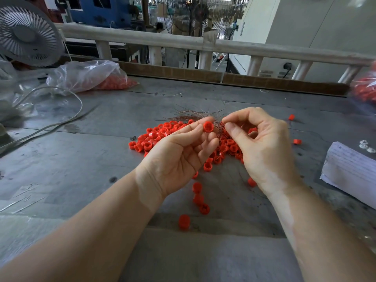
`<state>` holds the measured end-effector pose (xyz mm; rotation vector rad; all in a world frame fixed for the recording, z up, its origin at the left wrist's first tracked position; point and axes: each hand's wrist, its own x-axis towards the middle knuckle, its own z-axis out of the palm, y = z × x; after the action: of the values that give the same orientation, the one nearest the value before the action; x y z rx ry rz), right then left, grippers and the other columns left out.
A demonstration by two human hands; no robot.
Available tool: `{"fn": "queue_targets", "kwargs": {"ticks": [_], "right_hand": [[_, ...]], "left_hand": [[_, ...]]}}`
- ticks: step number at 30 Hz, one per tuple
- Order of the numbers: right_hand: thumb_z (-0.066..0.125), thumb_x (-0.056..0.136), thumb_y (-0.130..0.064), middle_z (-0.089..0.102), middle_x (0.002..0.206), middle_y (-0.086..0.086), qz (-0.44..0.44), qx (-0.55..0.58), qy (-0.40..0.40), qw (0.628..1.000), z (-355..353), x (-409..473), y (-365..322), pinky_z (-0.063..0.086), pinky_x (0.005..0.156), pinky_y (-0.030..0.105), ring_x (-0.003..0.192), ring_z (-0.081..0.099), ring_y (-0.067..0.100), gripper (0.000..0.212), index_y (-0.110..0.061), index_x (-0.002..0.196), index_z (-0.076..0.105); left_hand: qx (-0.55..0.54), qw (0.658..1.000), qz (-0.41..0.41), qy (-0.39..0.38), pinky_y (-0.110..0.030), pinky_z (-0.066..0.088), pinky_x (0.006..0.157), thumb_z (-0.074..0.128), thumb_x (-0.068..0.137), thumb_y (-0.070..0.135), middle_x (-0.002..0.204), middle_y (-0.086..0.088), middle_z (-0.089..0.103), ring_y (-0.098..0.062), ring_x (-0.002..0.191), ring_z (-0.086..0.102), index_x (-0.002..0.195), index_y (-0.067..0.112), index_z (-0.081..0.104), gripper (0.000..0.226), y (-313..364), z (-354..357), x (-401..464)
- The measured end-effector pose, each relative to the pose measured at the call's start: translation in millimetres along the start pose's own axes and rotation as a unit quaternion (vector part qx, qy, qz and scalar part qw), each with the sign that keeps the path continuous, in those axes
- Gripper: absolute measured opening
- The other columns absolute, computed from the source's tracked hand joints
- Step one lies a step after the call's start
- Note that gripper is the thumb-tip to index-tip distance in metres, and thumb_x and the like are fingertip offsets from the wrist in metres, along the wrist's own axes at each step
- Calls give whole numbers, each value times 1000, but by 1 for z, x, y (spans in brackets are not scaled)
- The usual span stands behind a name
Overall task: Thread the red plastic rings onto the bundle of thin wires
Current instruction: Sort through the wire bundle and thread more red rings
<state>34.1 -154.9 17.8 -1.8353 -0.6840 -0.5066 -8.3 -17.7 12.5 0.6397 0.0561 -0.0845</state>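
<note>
My left hand (pixel 179 151) pinches one red plastic ring (pixel 208 127) between thumb and fingertips, its opening facing me. My right hand (pixel 262 143) pinches a thin wire (pixel 220 124) between thumb and forefinger, just right of that ring. The bundle of thin wires (pixel 195 115) fans out on the table behind my fingers. A pile of several red rings (pixel 154 137) lies under and between both hands. A short row of rings (pixel 198 198) trails toward me, threaded on a wire as far as I can tell.
A clear bag of red rings (pixel 114 82) lies at the back left, by a fan (pixel 28 35) and a cable (pixel 61 121). Another bag of rings (pixel 364 90) sits far right. A folded paper stack (pixel 350 171) lies right. The grey metal table (pixel 81 169) ends at a railing.
</note>
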Motion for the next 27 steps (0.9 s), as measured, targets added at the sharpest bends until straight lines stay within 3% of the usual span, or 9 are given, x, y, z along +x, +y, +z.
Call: {"fn": "queue_targets", "kwargs": {"ticks": [8, 16, 22, 27], "right_hand": [[67, 84, -7, 66, 83, -2, 7, 15, -4, 1000, 1, 0, -1, 38, 67, 8, 75, 58, 1, 29, -34, 76, 62], [63, 86, -5, 66, 85, 0, 16, 20, -19, 999, 1, 0, -1, 41, 76, 10, 80, 59, 2, 25, -29, 80, 64], [64, 86, -3, 66, 83, -5, 8, 44, -30, 999, 0, -1, -3, 42, 74, 12, 78, 60, 0, 25, -28, 81, 65], [66, 84, -4, 69, 83, -8, 10, 53, -48, 997, 2, -2, -4, 46, 70, 14, 78, 63, 2, 22, -26, 81, 68]], "left_hand": [[16, 1000, -5, -5, -23, 58, 62, 53, 73, 7, 69, -7, 61, -13, 60, 65, 82, 4, 74, 23, 0, 1, -1], [10, 1000, -6, -8, -23, 58, 62, 54, 75, 7, 70, -7, 64, -13, 61, 66, 80, 5, 76, 23, 0, -1, 0], [7, 1000, 4, -10, -23, 58, 63, 53, 75, 6, 71, -6, 64, -12, 62, 66, 92, 7, 68, 22, 0, -2, 0], [5, 1000, 8, -1, -22, 58, 66, 55, 73, 4, 70, -8, 66, -12, 62, 67, 79, 5, 75, 22, 0, -3, 2]]}}
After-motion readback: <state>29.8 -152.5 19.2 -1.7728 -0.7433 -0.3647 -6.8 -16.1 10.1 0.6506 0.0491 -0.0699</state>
